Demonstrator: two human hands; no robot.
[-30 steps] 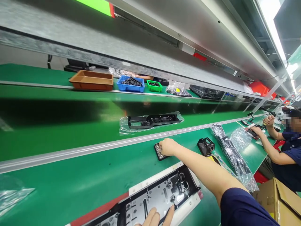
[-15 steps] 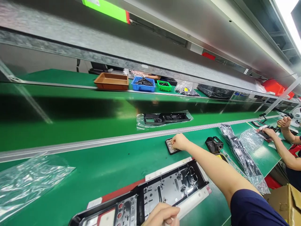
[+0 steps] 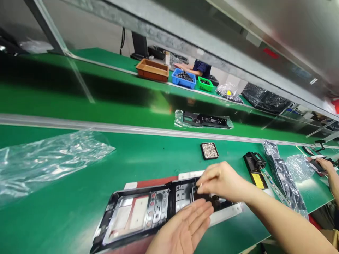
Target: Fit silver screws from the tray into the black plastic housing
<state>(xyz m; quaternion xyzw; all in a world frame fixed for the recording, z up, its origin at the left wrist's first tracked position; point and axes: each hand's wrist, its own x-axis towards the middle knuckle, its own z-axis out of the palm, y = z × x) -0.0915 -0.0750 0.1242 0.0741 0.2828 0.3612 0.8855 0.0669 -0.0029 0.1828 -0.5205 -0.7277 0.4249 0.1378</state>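
While the left hand (image 3: 182, 231) lies open-palmed, the pinched right hand (image 3: 221, 180) hovers over the black frame (image 3: 148, 213).

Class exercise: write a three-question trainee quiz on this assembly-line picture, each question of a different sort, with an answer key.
1. True or false: the right hand is inside the small screw tray.
2. Which bin stands between the brown bin and the green bin? A red, B blue, C white.
3. Fill in: the left hand lies palm up at the near edge of the black ____.

Key: 1 false, it is over the frame, fingertips pinched. 2 B, the blue bin. 3 frame.
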